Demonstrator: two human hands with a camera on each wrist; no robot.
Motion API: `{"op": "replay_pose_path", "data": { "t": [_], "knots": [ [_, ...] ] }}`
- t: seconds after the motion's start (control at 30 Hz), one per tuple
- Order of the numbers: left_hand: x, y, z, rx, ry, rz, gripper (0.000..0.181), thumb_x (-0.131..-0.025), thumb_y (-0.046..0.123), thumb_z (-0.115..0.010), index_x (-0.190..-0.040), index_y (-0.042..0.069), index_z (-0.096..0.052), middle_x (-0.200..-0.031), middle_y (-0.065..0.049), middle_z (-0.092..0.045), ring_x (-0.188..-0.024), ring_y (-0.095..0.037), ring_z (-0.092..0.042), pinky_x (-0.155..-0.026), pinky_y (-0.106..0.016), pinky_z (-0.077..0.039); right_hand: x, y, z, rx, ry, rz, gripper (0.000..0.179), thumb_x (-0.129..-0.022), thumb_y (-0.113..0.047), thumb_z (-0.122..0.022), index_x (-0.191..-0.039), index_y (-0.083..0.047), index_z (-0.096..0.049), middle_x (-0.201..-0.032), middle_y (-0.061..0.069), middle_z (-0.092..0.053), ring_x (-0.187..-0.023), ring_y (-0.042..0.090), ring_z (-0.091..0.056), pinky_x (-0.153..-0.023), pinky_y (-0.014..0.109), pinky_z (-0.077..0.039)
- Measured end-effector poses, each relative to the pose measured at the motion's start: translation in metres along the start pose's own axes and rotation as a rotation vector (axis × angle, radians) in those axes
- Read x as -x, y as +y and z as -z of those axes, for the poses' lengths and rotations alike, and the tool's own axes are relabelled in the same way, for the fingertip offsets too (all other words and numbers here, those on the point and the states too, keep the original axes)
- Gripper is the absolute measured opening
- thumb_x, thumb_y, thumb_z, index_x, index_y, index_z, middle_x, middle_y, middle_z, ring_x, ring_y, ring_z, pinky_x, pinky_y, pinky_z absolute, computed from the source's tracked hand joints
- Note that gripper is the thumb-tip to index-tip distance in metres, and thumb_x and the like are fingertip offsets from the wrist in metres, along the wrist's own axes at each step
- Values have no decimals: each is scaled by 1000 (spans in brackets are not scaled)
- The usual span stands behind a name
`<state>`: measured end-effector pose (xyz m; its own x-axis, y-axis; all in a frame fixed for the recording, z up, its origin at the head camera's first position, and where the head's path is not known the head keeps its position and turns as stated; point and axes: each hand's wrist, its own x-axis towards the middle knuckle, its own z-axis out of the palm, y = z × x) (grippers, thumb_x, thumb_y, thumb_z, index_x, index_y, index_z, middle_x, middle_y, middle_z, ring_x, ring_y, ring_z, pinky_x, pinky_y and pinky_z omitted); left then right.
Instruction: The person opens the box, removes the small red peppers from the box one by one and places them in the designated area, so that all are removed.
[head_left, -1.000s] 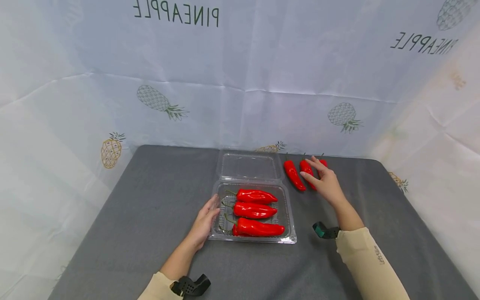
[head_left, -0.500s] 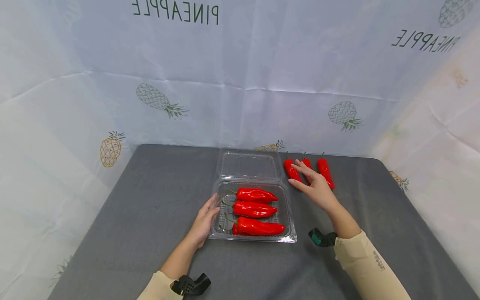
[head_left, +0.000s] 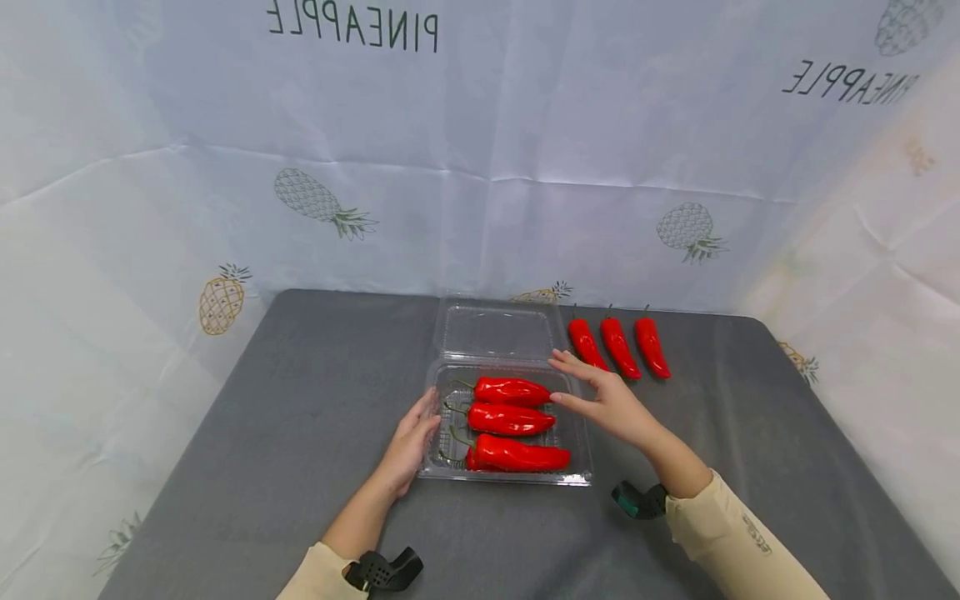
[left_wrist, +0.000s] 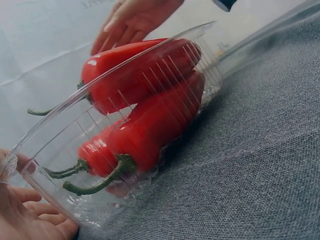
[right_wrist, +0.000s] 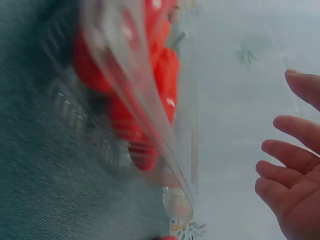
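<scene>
Several long red peppers (head_left: 517,454) with green stems lie crosswise in a clear plastic clamshell container (head_left: 581,479), the lowest ones partly hidden. My left hand (head_left: 405,446) rests against the container's left side; in the left wrist view the left hand (left_wrist: 35,215) touches the wall near a corner. Above the container's right edge hovers my right hand (head_left: 611,404), holding nothing. Its fingers look spread and loosely extended in the right wrist view, where the right hand (right_wrist: 295,165) is apart from the blurred container (right_wrist: 170,145).
Three loose red peppers, one of them the middle pepper (head_left: 619,348), lie side by side on the grey tabletop (head_left: 322,400) at back right. The open clear lid (head_left: 498,329) lies behind the container. A pineapple-printed white curtain (head_left: 480,125) hangs behind the table.
My right hand has moved left and nearer, from above the loose peppers to the container's right edge, leaving all three uncovered. The left hand and the container stay in place.
</scene>
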<state>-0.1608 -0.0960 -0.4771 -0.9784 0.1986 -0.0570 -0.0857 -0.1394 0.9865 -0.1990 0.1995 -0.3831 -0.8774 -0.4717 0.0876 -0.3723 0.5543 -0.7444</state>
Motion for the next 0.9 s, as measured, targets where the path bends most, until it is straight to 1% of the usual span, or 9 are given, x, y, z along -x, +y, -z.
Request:
{"op": "replay_pose_path", "data": {
  "t": [0.23, 0.33, 0.43, 0.47, 0.63, 0.67, 0.73, 0.8, 0.9],
  "knots": [
    [1, 1, -1, 4, 7, 3, 55, -96, 4, -34, -146, -6, -13, -154, -24, -8, -144, -36, -5, -118, -49, -8, 10, -14, -10, 37, -126, 79, 61, -84, -21, -68, -138, -6, -45, -147, 13, -38, -139, 32, -30, -99, 50, -44],
    [1, 1, -1, -2, 5, 3, 55, -97, 4, -34, -146, -6, -13, -154, -24, -8, -144, -36, -5, -118, -49, -8, 10, -20, -14, 49, -176, 106, 60, -84, -22, -69, -137, -5, -47, -145, 13, -42, -137, 31, -34, -95, 49, -47],
    [1, 1, 0, -6, 6, 5, 55, -97, 5, -34, -147, -6, -13, -155, -24, -8, -144, -36, -5, -118, -49, -8, 9, -27, -19, 54, -238, 129, 59, -84, -22, -69, -136, -4, -48, -144, 13, -43, -136, 30, -35, -96, 47, -47],
    [1, 1, 0, -7, 6, 6, 55, -97, 5, -34, -147, -5, -13, -155, -24, -8, -144, -36, -5, -118, -49, -8, 9, -29, -21, 55, -261, 135, 59, -84, -22, -69, -136, -3, -48, -143, 13, -44, -136, 30, -36, -93, 43, -51],
    [1, 1, 0, -20, 10, 9, 55, -97, 6, -35, -147, -5, -14, -155, -23, -8, -143, -36, -5, -117, -49, -8, 7, -35, -32, 90, -359, 161, 55, -85, -27, -67, -133, -6, -51, -140, 10, -49, -133, 25, -42, -97, 34, -50],
    [1, 1, 0, -22, 12, 10, 55, -97, 6, -35, -147, -5, -14, -155, -23, -9, -143, -36, -5, -117, -49, -8, 6, -35, -34, 104, -374, 166, 54, -85, -28, -67, -133, -7, -52, -138, 8, -52, -131, 23, -45, -97, 33, -49],
    [1, 1, 0, -21, 10, 5, 55, -97, 6, -35, -147, -5, -14, -154, -24, -9, -143, -36, -5, -118, -49, -8, 5, -36, -38, 132, -399, 172, 52, -85, -28, -67, -132, -9, -54, -133, 4, -56, -127, 19, -50, -101, 35, -47],
    [1, 1, 0, -20, 11, 4, 55, -97, 5, -34, -147, -5, -14, -154, -23, -9, -143, -36, -5, -118, -49, -9, 4, -36, -41, 147, -416, 159, 51, -86, -28, -66, -132, -10, -54, -130, 2, -59, -118, 15, -56, -97, 33, -50],
    [1, 2, 0, -25, 11, 4, 55, -97, 5, -34, -147, -5, -14, -154, -23, -9, -143, -36, -6, -117, -49, -9, 3, -35, -45, 160, -427, 134, 50, -87, -26, -64, -133, -9, -53, -129, 3, -59, -108, 12, -60, -93, 31, -52]
  ]
}}
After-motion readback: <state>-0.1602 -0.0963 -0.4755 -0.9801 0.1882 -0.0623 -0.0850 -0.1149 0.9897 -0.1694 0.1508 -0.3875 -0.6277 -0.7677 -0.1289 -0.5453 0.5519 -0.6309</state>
